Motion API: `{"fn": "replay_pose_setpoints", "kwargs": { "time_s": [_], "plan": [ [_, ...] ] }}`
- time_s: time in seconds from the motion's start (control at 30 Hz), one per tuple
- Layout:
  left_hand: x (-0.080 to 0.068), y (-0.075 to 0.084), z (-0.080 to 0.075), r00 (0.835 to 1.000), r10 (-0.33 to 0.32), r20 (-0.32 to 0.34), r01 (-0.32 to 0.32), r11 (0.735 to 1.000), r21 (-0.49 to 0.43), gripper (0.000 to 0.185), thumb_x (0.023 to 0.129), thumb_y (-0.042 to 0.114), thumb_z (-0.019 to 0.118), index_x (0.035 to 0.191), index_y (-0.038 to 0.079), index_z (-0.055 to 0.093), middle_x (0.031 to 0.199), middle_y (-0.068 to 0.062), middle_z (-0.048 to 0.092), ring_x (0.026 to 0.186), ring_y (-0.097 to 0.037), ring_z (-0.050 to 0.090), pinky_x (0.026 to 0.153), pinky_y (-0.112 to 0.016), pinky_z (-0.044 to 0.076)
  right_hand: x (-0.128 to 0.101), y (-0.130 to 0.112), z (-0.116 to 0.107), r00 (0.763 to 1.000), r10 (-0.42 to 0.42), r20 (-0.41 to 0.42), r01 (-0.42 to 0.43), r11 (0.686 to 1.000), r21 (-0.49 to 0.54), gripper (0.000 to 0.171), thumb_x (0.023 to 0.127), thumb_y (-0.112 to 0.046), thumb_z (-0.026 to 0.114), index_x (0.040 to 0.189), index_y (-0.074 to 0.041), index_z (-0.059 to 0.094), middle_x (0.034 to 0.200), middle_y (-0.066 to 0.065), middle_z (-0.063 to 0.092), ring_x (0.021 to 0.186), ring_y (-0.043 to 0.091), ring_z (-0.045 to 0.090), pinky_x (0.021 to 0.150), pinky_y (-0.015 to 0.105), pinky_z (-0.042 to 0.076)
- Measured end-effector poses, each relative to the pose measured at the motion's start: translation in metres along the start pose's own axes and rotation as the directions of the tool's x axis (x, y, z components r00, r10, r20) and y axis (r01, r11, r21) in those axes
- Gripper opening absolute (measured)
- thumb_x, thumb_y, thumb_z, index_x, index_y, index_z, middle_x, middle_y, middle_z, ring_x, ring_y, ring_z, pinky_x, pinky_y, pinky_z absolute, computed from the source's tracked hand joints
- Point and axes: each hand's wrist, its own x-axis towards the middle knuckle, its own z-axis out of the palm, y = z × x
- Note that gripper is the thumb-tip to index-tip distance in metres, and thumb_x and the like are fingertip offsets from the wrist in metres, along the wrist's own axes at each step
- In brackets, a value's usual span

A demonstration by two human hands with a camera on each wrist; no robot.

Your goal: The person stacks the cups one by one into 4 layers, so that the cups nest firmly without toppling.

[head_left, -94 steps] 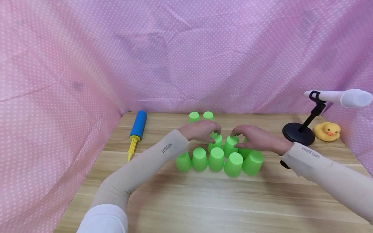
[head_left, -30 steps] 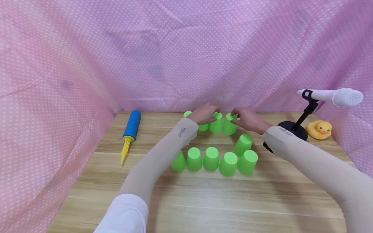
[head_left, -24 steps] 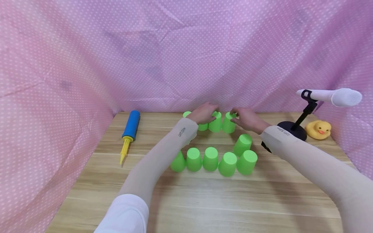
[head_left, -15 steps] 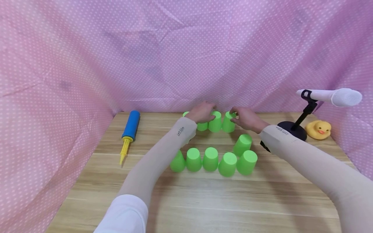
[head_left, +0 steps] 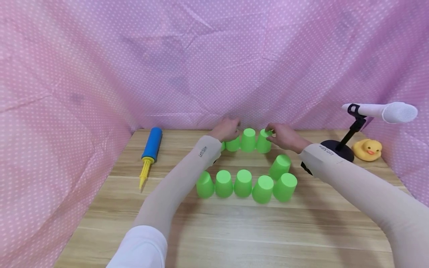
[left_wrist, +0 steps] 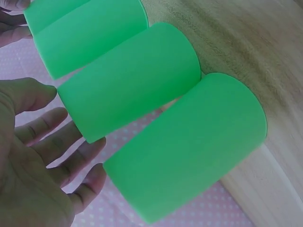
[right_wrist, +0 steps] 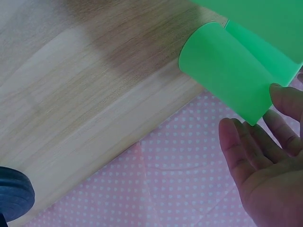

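Note:
Several green plastic cups stand upside down in two rows. At the far row's right end, my right hand [head_left: 285, 137] has thumb and fingertips round the top of a green cup [head_left: 263, 142]; the right wrist view shows the thumb on its edge. To its left stands another cup [head_left: 248, 140], untouched. My left hand [head_left: 226, 129] reaches over the two left cups of that row, its fingers spread loosely. In the left wrist view, its thumb and fingertips lie close about the base of a cup [left_wrist: 135, 80]. The left-end cup [head_left: 222, 146] is mostly hidden behind the wrist.
Nearer to me is a row of green cups [head_left: 243, 183], with one cup [head_left: 280, 166] set behind its right end. A blue and yellow hand pump [head_left: 153, 144] lies left. On the right stand a white microphone [head_left: 380, 110] on a black stand and a yellow rubber duck [head_left: 367, 150]. Pink dotted cloth [head_left: 214, 67] surrounds the table.
Two cups have moved from just behind the near row to the far row. My left hand has since let go of its cup and shifted left; the right hand has barely moved lately.

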Motion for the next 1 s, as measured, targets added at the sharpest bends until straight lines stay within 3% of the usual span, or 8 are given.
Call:
{"fn": "replay_pose_setpoints", "kwargs": {
  "time_s": [0.13,0.27,0.43,0.67,0.83,1.0],
  "plan": [
    [-0.002,-0.001,-0.002,1.000,0.013,0.025,-0.013,1.000,0.026,0.039,0.096,0.028,0.049,0.133,0.014,0.047,0.124,-0.006,0.056,0.121,-0.024,0.043,0.107,-0.040,0.028,0.000,-0.002,0.000,1.000,0.010,-0.001,-0.010,1.000,0.004,0.034,0.091,-0.008,0.062,0.121,0.005,0.052,0.122,0.026,0.054,0.114,0.044,0.049,0.094,0.054,0.041],
    [-0.011,-0.005,-0.010,0.999,0.034,0.008,-0.034,0.999,0.008,0.042,0.097,0.027,0.050,0.136,0.012,0.046,0.130,-0.007,0.053,0.122,-0.023,0.044,0.103,-0.038,0.035,-0.001,-0.003,-0.001,1.000,0.014,0.004,-0.014,1.000,0.008,0.037,0.090,-0.011,0.063,0.122,0.005,0.051,0.124,0.028,0.053,0.116,0.045,0.047,0.094,0.056,0.040],
    [-0.030,-0.017,-0.024,0.997,0.068,-0.040,-0.072,0.993,-0.097,0.041,0.097,0.022,0.050,0.135,0.007,0.046,0.131,-0.009,0.052,0.117,-0.024,0.049,0.094,-0.035,0.043,-0.004,0.000,-0.009,1.000,0.003,-0.024,-0.003,1.000,-0.002,0.040,0.089,-0.011,0.064,0.123,0.006,0.051,0.125,0.029,0.051,0.115,0.046,0.046,0.092,0.057,0.040],
    [-0.060,-0.040,-0.042,0.989,0.104,-0.106,-0.114,0.990,-0.089,0.039,0.098,0.023,0.049,0.132,0.005,0.047,0.131,-0.009,0.053,0.120,-0.024,0.046,0.098,-0.035,0.040,-0.011,-0.001,-0.021,0.998,-0.010,-0.060,0.010,1.000,-0.006,0.040,0.089,-0.014,0.064,0.122,0.005,0.052,0.124,0.027,0.052,0.114,0.045,0.048,0.091,0.057,0.041],
    [-0.092,-0.049,-0.051,0.971,0.162,-0.175,-0.185,0.975,-0.123,0.036,0.097,0.020,0.051,0.128,0.003,0.050,0.129,-0.009,0.053,0.120,-0.024,0.044,0.099,-0.036,0.038,-0.032,-0.010,-0.028,0.992,-0.075,-0.098,0.078,0.997,0.022,0.036,0.090,-0.015,0.063,0.119,0.005,0.054,0.121,0.025,0.055,0.112,0.044,0.050,0.089,0.056,0.043],
    [-0.135,-0.057,-0.052,0.927,0.256,-0.275,-0.290,0.953,-0.090,0.031,0.094,0.018,0.056,0.121,0.004,0.054,0.120,-0.010,0.058,0.114,-0.025,0.048,0.097,-0.038,0.039,-0.063,-0.024,-0.033,0.956,-0.228,-0.181,0.223,0.974,-0.048,0.030,0.086,-0.009,0.068,0.113,0.002,0.059,0.112,0.018,0.060,0.104,0.036,0.055,0.080,0.049,0.049]
  ]
}}
